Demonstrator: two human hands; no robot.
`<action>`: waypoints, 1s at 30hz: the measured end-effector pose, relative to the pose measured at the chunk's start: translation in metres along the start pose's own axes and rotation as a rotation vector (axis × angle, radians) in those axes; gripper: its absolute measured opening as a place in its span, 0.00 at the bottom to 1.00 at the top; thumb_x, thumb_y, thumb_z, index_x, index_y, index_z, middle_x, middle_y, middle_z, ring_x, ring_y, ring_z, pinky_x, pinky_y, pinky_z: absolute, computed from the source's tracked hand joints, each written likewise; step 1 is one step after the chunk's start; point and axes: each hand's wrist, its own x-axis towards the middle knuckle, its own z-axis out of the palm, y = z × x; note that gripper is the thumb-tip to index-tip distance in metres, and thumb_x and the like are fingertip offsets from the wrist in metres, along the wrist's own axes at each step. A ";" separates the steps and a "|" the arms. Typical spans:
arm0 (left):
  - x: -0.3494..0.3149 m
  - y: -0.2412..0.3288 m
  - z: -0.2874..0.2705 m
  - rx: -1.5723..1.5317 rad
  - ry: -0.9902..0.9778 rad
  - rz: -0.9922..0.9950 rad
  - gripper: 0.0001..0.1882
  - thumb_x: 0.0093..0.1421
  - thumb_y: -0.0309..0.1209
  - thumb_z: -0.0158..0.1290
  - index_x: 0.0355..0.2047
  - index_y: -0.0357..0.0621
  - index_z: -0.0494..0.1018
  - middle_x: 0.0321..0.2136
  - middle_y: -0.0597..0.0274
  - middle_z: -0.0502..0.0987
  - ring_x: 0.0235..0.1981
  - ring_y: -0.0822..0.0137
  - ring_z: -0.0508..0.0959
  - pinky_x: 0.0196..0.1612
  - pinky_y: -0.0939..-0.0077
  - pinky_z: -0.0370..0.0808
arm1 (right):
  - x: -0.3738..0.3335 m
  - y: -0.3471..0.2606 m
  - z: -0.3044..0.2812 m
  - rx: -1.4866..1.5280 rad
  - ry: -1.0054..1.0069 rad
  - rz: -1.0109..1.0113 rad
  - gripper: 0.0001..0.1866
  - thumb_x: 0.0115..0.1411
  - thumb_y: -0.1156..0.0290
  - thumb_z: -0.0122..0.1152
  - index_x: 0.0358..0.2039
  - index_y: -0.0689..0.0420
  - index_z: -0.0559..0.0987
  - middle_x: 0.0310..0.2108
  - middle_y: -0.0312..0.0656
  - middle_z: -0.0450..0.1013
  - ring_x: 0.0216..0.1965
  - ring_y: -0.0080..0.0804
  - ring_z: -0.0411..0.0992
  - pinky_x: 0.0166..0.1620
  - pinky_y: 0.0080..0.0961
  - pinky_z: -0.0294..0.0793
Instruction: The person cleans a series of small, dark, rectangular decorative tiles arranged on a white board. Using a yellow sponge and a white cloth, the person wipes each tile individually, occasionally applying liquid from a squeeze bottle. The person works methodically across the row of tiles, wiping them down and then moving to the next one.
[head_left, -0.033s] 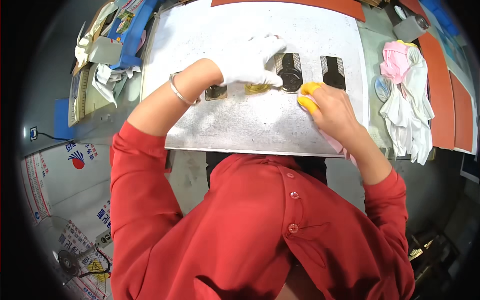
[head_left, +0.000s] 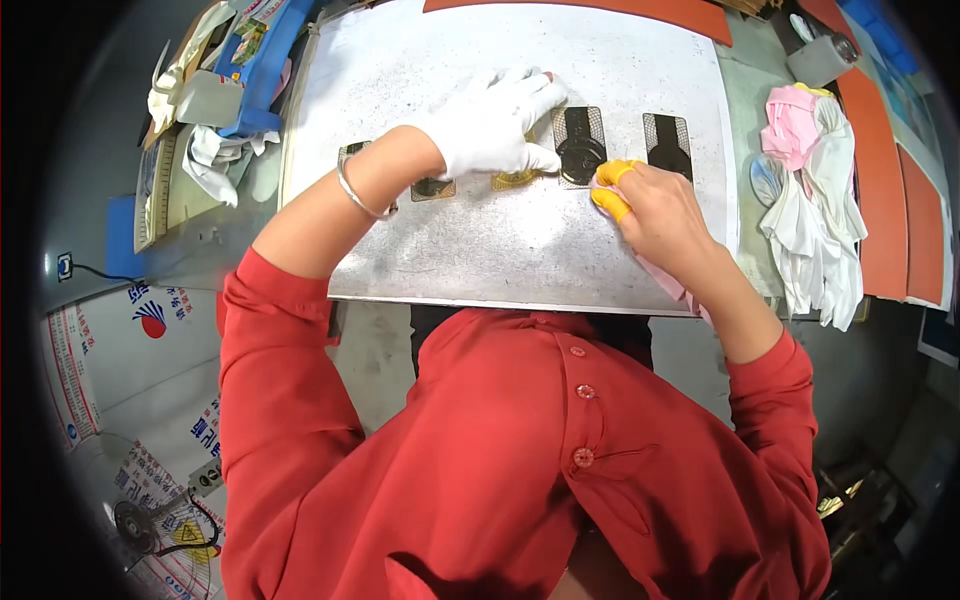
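A thin dark mesh plate with a black round-and-bar shape (head_left: 580,150) lies flat on the white board (head_left: 500,255). My left hand (head_left: 500,125), in a white glove, is spread at its left side, thumb by the plate's left edge, holding nothing. At the plate's lower right corner is my right hand (head_left: 662,215), closed on a pink cloth (head_left: 662,283), with yellow covers on thumb and finger. A similar mesh plate (head_left: 667,145) lies to the right. A yellowish plate (head_left: 514,181) and a darker one (head_left: 434,188) show partly from under my left hand and wrist.
White gloves (head_left: 815,220) and a pink cloth bundle (head_left: 790,128) lie to the right, below a clear bottle (head_left: 822,60). Orange sheets (head_left: 880,190) line the right edge. A blue rack (head_left: 268,85) and a white container (head_left: 210,100) stand at left. A fan (head_left: 135,525) is lower left.
My left hand has shifted very slightly, and part of another plate now shows beyond my left wrist. My right hand has moved a touch left. The glare on the board is weaker.
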 end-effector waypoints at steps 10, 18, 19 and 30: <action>-0.013 0.011 0.042 0.152 0.247 -0.112 0.25 0.52 0.42 0.52 0.48 0.45 0.65 0.49 0.56 0.66 0.53 0.58 0.63 0.51 0.54 0.59 | 0.024 0.001 0.021 -0.188 -0.044 -0.069 0.03 0.43 0.81 0.51 0.21 0.61 0.73 0.19 0.48 0.69 0.21 0.46 0.69 0.26 0.38 0.69; -0.014 0.007 0.048 0.121 0.256 -0.134 0.25 0.53 0.41 0.51 0.49 0.47 0.65 0.48 0.57 0.66 0.51 0.56 0.64 0.49 0.54 0.61 | 0.029 -0.003 0.022 -0.181 -0.056 -0.076 0.03 0.44 0.80 0.51 0.21 0.61 0.73 0.19 0.48 0.68 0.24 0.47 0.70 0.27 0.40 0.69; -0.014 0.007 0.052 0.133 0.285 -0.129 0.25 0.53 0.41 0.51 0.49 0.46 0.65 0.48 0.57 0.66 0.51 0.56 0.64 0.50 0.54 0.61 | 0.030 -0.005 0.022 -0.172 -0.050 -0.075 0.03 0.44 0.80 0.51 0.21 0.61 0.73 0.19 0.48 0.68 0.24 0.47 0.70 0.27 0.40 0.69; -0.014 0.007 0.052 0.106 0.287 -0.141 0.27 0.52 0.43 0.52 0.51 0.46 0.64 0.49 0.55 0.65 0.52 0.55 0.64 0.52 0.55 0.60 | 0.038 0.000 0.018 -0.258 -0.089 -0.089 0.03 0.45 0.79 0.51 0.22 0.60 0.74 0.21 0.47 0.69 0.26 0.45 0.71 0.29 0.37 0.71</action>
